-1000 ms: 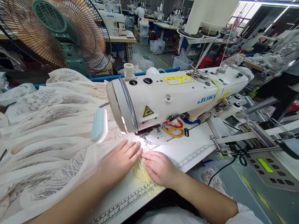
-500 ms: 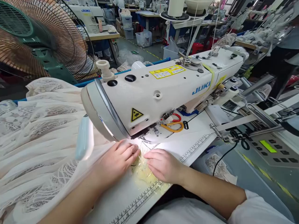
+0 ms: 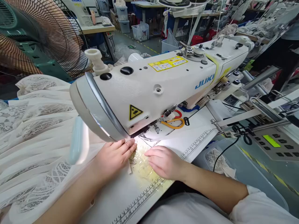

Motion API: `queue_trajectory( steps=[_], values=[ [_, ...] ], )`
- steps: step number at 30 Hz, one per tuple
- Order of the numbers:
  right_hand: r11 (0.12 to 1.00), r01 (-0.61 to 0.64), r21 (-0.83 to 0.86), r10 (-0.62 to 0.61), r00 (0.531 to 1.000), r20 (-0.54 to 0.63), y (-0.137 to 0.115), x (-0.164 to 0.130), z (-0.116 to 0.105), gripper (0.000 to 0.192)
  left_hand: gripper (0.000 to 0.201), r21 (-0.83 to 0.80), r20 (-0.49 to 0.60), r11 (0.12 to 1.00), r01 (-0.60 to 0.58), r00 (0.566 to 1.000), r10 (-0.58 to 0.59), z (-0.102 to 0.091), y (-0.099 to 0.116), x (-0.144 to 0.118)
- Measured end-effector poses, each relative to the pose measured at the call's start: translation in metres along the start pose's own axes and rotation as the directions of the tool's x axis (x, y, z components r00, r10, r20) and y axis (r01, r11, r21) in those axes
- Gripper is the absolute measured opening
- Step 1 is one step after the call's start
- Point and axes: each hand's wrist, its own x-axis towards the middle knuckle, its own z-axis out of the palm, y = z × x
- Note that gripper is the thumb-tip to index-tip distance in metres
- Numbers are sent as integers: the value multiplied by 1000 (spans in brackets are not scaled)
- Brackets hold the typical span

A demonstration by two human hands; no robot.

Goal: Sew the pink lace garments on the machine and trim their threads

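My left hand (image 3: 114, 158) lies just in front of the sewing machine head, its fingers close together and bent over the edge of thin white fabric (image 3: 94, 146). A narrow white strip (image 3: 130, 167) pokes out below those fingers. To the right, my right hand (image 3: 164, 163) is closed, thumb and fingers pressed together; what they hold, if anything, is hidden. Between both hands, shiny yellowish clear tape (image 3: 143, 168) covers part of the white machine bed. The white sewing machine (image 3: 144, 93) stands over the work, its needle area lit and mostly hidden by the head.
Orange-handled scissors (image 3: 174, 123) and a small black blade (image 3: 186, 121) lie beneath the machine arm. White lace fabric (image 3: 39, 124) is heaped at left, near a green fan (image 3: 35, 46). A control panel (image 3: 275, 143) and a clear bin (image 3: 252, 174) are at right.
My left hand has drawn slightly left, away from my right hand, widening the gap between them. The white strip now shows below the left fingers. The view has shifted a little.
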Motion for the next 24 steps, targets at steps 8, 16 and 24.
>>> queue_trajectory(
  steps=[8, 16, 24],
  values=[
    [1000, -1, -8, 1, 1000, -10, 2, 0, 1, 18, 35, -14, 132, 1000, -19, 991, 21, 0, 0, 0],
    [1000, -16, -6, 16, 1000, 6, 2, -1, 1, 18, 39, -82, 146, 996, -17, 989, 29, 0, -3, 0],
    [1000, -20, 2, 20, 1000, 9, 2, 0, 1, 17, 44, -158, 131, 987, 11, 991, 10, 5, -5, -4]
  ],
)
